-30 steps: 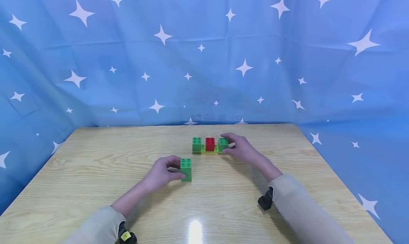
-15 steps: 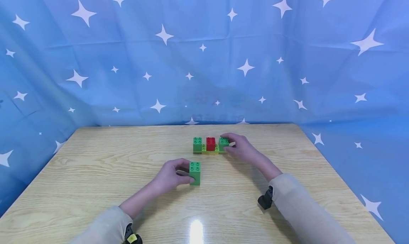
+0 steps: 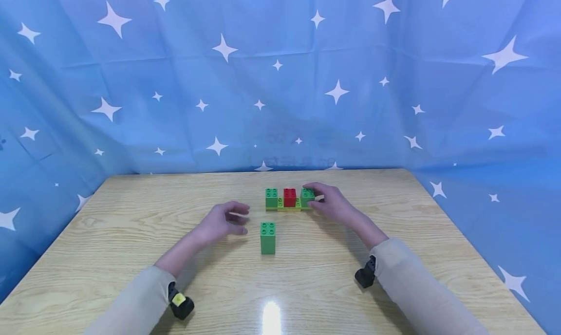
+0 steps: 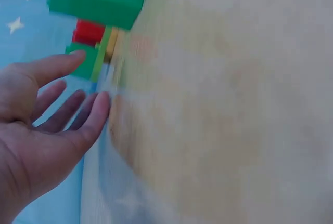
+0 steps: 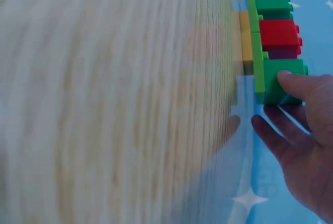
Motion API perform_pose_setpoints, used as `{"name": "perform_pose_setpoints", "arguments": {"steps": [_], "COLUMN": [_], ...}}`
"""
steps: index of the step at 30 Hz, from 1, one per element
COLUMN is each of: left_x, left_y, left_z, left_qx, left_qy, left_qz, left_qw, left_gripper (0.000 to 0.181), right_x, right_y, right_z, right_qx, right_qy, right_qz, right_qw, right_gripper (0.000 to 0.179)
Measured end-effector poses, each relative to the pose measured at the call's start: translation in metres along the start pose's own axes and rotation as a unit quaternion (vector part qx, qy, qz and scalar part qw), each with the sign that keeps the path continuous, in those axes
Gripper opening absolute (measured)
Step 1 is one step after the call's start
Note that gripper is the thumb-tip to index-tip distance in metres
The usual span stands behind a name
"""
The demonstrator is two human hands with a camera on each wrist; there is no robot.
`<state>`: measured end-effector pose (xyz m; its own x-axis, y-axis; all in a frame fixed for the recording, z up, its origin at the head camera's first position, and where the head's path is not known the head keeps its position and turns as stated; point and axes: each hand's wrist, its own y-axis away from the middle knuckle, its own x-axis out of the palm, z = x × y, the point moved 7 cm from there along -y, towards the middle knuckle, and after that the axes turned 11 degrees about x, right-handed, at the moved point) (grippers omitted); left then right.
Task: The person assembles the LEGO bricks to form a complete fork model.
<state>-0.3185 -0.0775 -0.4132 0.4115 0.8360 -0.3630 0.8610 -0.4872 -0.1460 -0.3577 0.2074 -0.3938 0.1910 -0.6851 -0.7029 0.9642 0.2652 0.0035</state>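
Note:
A tall green block (image 3: pixel 268 243), studs up, stands on the table in the middle of the head view. Left of it and apart hangs my left hand (image 3: pixel 217 223), fingers loosely bent and holding nothing. Farther back is a toy-brick build: a left green brick (image 3: pixel 271 199), a red brick (image 3: pixel 289 198) and a right green brick (image 3: pixel 306 198) in a row on lime plates (image 5: pixel 258 78). Under the plates shows a yellow-orange brick (image 5: pixel 246 47). My right hand (image 3: pixel 334 204) pinches the right green brick, thumb (image 5: pixel 291 82) on its near face, other fingers at its far side.
The wooden table (image 3: pixel 131 218) ends at a back edge behind the build. A blue curtain with white stars (image 3: pixel 280 82) hangs behind and around it. A bright light reflection lies near the table's front.
My left hand slid the tall green block to the right and a little nearer, then let go and drew back to the left. The right hand has stayed on its green brick.

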Motion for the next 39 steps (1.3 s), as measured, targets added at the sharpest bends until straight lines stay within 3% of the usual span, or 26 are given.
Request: {"name": "perform_pose_setpoints", "arguments": {"steps": [5, 10, 16, 26, 34, 39], "left_x": [-0.010, 0.001, 0.012, 0.014, 0.016, 0.010], "left_y": [-0.026, -0.048, -0.064, -0.070, -0.070, -0.064], "left_z": [0.010, 0.009, 0.008, 0.012, 0.014, 0.008], "left_qx": [0.004, 0.026, 0.047, 0.031, 0.026, 0.026], "left_qy": [-0.003, -0.010, 0.000, -0.026, -0.042, -0.039], "left_qz": [-0.067, -0.080, -0.089, -0.116, -0.113, -0.106], "left_qw": [0.9978, 0.9964, 0.9949, 0.9924, 0.9924, 0.9933], "left_gripper": [0.060, 0.064, 0.062, 0.047, 0.046, 0.047], "right_x": [0.001, 0.003, 0.006, 0.010, 0.010, 0.010], "right_y": [-0.001, -0.003, -0.005, -0.006, -0.004, -0.003], "right_z": [-0.001, 0.001, 0.004, 0.004, 0.001, 0.007], "right_qx": [-0.009, -0.016, -0.022, -0.022, -0.002, -0.009], "right_qy": [0.000, -0.002, -0.001, -0.012, -0.003, 0.002], "right_qz": [-0.003, -0.006, -0.010, 0.000, -0.002, -0.005], "right_qw": [1.0000, 0.9999, 0.9997, 0.9997, 1.0000, 0.9999], "right_gripper": [0.052, 0.052, 0.052, 0.058, 0.059, 0.059]}}
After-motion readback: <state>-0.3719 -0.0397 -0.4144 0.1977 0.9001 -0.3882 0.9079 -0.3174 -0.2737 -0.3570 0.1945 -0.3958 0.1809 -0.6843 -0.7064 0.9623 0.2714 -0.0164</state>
